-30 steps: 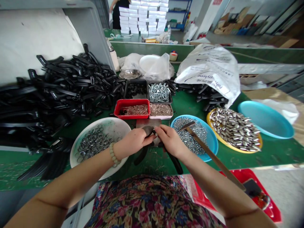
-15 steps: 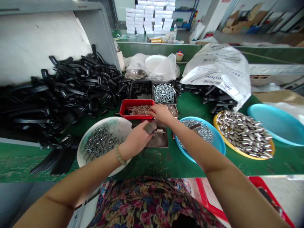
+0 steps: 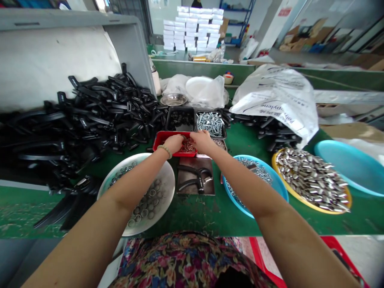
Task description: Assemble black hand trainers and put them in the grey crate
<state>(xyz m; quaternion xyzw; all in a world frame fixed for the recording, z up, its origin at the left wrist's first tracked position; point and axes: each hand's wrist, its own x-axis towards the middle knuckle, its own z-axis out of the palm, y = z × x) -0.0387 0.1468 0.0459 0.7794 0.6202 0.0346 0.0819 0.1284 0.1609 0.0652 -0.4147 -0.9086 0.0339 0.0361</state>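
My left hand [image 3: 174,143] and my right hand [image 3: 201,141] both reach into a red tray [image 3: 160,138] of small metal pins, their fingers among the pins. Whether either hand grips any is hidden. Below them, a black plastic two-armed handle piece with a small spring [image 3: 195,180] lies on a dark metal plate [image 3: 186,188], touching neither hand. My left forearm, with a beaded bracelet, passes over a white plate of metal rings [image 3: 159,200]. My right forearm passes beside a blue bowl of nuts [image 3: 240,196].
A large pile of black plastic handles [image 3: 99,116] lies to the left. Behind the red tray sit a black tray [image 3: 180,119] and a tray of screws [image 3: 210,124]. To the right are a yellow plate of metal cylinders [image 3: 312,180], a teal basin [image 3: 351,168] and a white polypropylene sack [image 3: 279,100].
The black handle piece has left my hands and now lies on the metal plate. My left hand has moved forward to join my right hand at the red tray.
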